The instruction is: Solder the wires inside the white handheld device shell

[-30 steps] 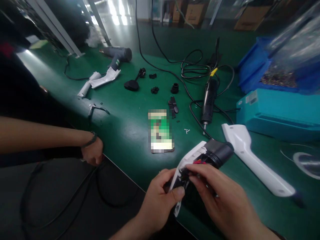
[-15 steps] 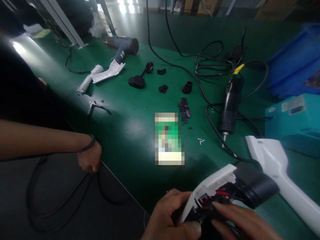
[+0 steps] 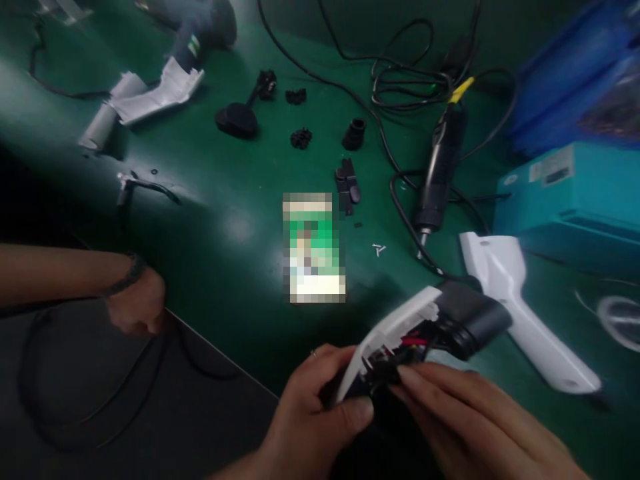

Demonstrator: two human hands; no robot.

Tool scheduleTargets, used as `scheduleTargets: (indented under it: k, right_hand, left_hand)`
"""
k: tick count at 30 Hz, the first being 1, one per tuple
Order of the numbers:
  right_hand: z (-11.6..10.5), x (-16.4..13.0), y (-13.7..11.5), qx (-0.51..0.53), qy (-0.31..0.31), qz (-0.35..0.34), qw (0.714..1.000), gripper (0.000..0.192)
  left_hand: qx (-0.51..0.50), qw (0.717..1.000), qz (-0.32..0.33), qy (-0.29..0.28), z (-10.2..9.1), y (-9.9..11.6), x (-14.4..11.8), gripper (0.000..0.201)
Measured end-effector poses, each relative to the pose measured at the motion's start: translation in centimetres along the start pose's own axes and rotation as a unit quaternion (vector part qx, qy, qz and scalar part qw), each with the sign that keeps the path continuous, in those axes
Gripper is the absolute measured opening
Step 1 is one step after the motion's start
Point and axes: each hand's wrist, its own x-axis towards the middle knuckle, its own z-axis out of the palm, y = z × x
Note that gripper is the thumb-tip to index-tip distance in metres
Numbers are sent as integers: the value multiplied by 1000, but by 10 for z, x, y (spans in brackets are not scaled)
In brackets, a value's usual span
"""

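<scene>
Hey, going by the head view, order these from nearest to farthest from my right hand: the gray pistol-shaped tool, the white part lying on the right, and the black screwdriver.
1. White part: just right of your right hand.
2. Black screwdriver: ahead of it.
3. Gray pistol-shaped tool: far left, at the view's top.

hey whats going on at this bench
A person's left hand grips an open white shell with a black barrel at its far end and red wires exposed. The right hand has its fingertips at dark parts inside; exactly what they touch is unclear. Another white shell piece lies at right, near a corded screwdriver. Someone else's hand is at the table edge.
</scene>
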Motion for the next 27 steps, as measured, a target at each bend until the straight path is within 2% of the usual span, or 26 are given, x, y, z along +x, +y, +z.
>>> scheduleTargets:
  k: [3, 7, 12, 17, 23, 27]
  right_hand:
    - [-1, 11, -9, -28, 6, -6, 1000, 18]
    - [3, 19, -15, -58, 42, -21, 997, 17]
    - [10, 24, -17, -76, 61, -27, 995, 15]
    - [14, 23, -14, -92, 65, -62, 992, 14]
    - [11, 30, -15, -29, 55, -13, 998, 12]
    - [4, 42, -15, 12, 18, 26, 999, 14]
  left_hand:
    - [5, 1000, -16, 4, 1, 5, 1, 32]
    - [9, 1000, -19, 14, 1, 5, 2, 33]
    - [7, 999, -16, 32, 2, 1, 1, 32]
    - [2, 999, -20, 39, 4, -1, 2, 31]
    - [17, 998, -10, 58, 3, -1, 3, 31]
    - [33, 998, -4, 60, 3, -1, 3, 34]
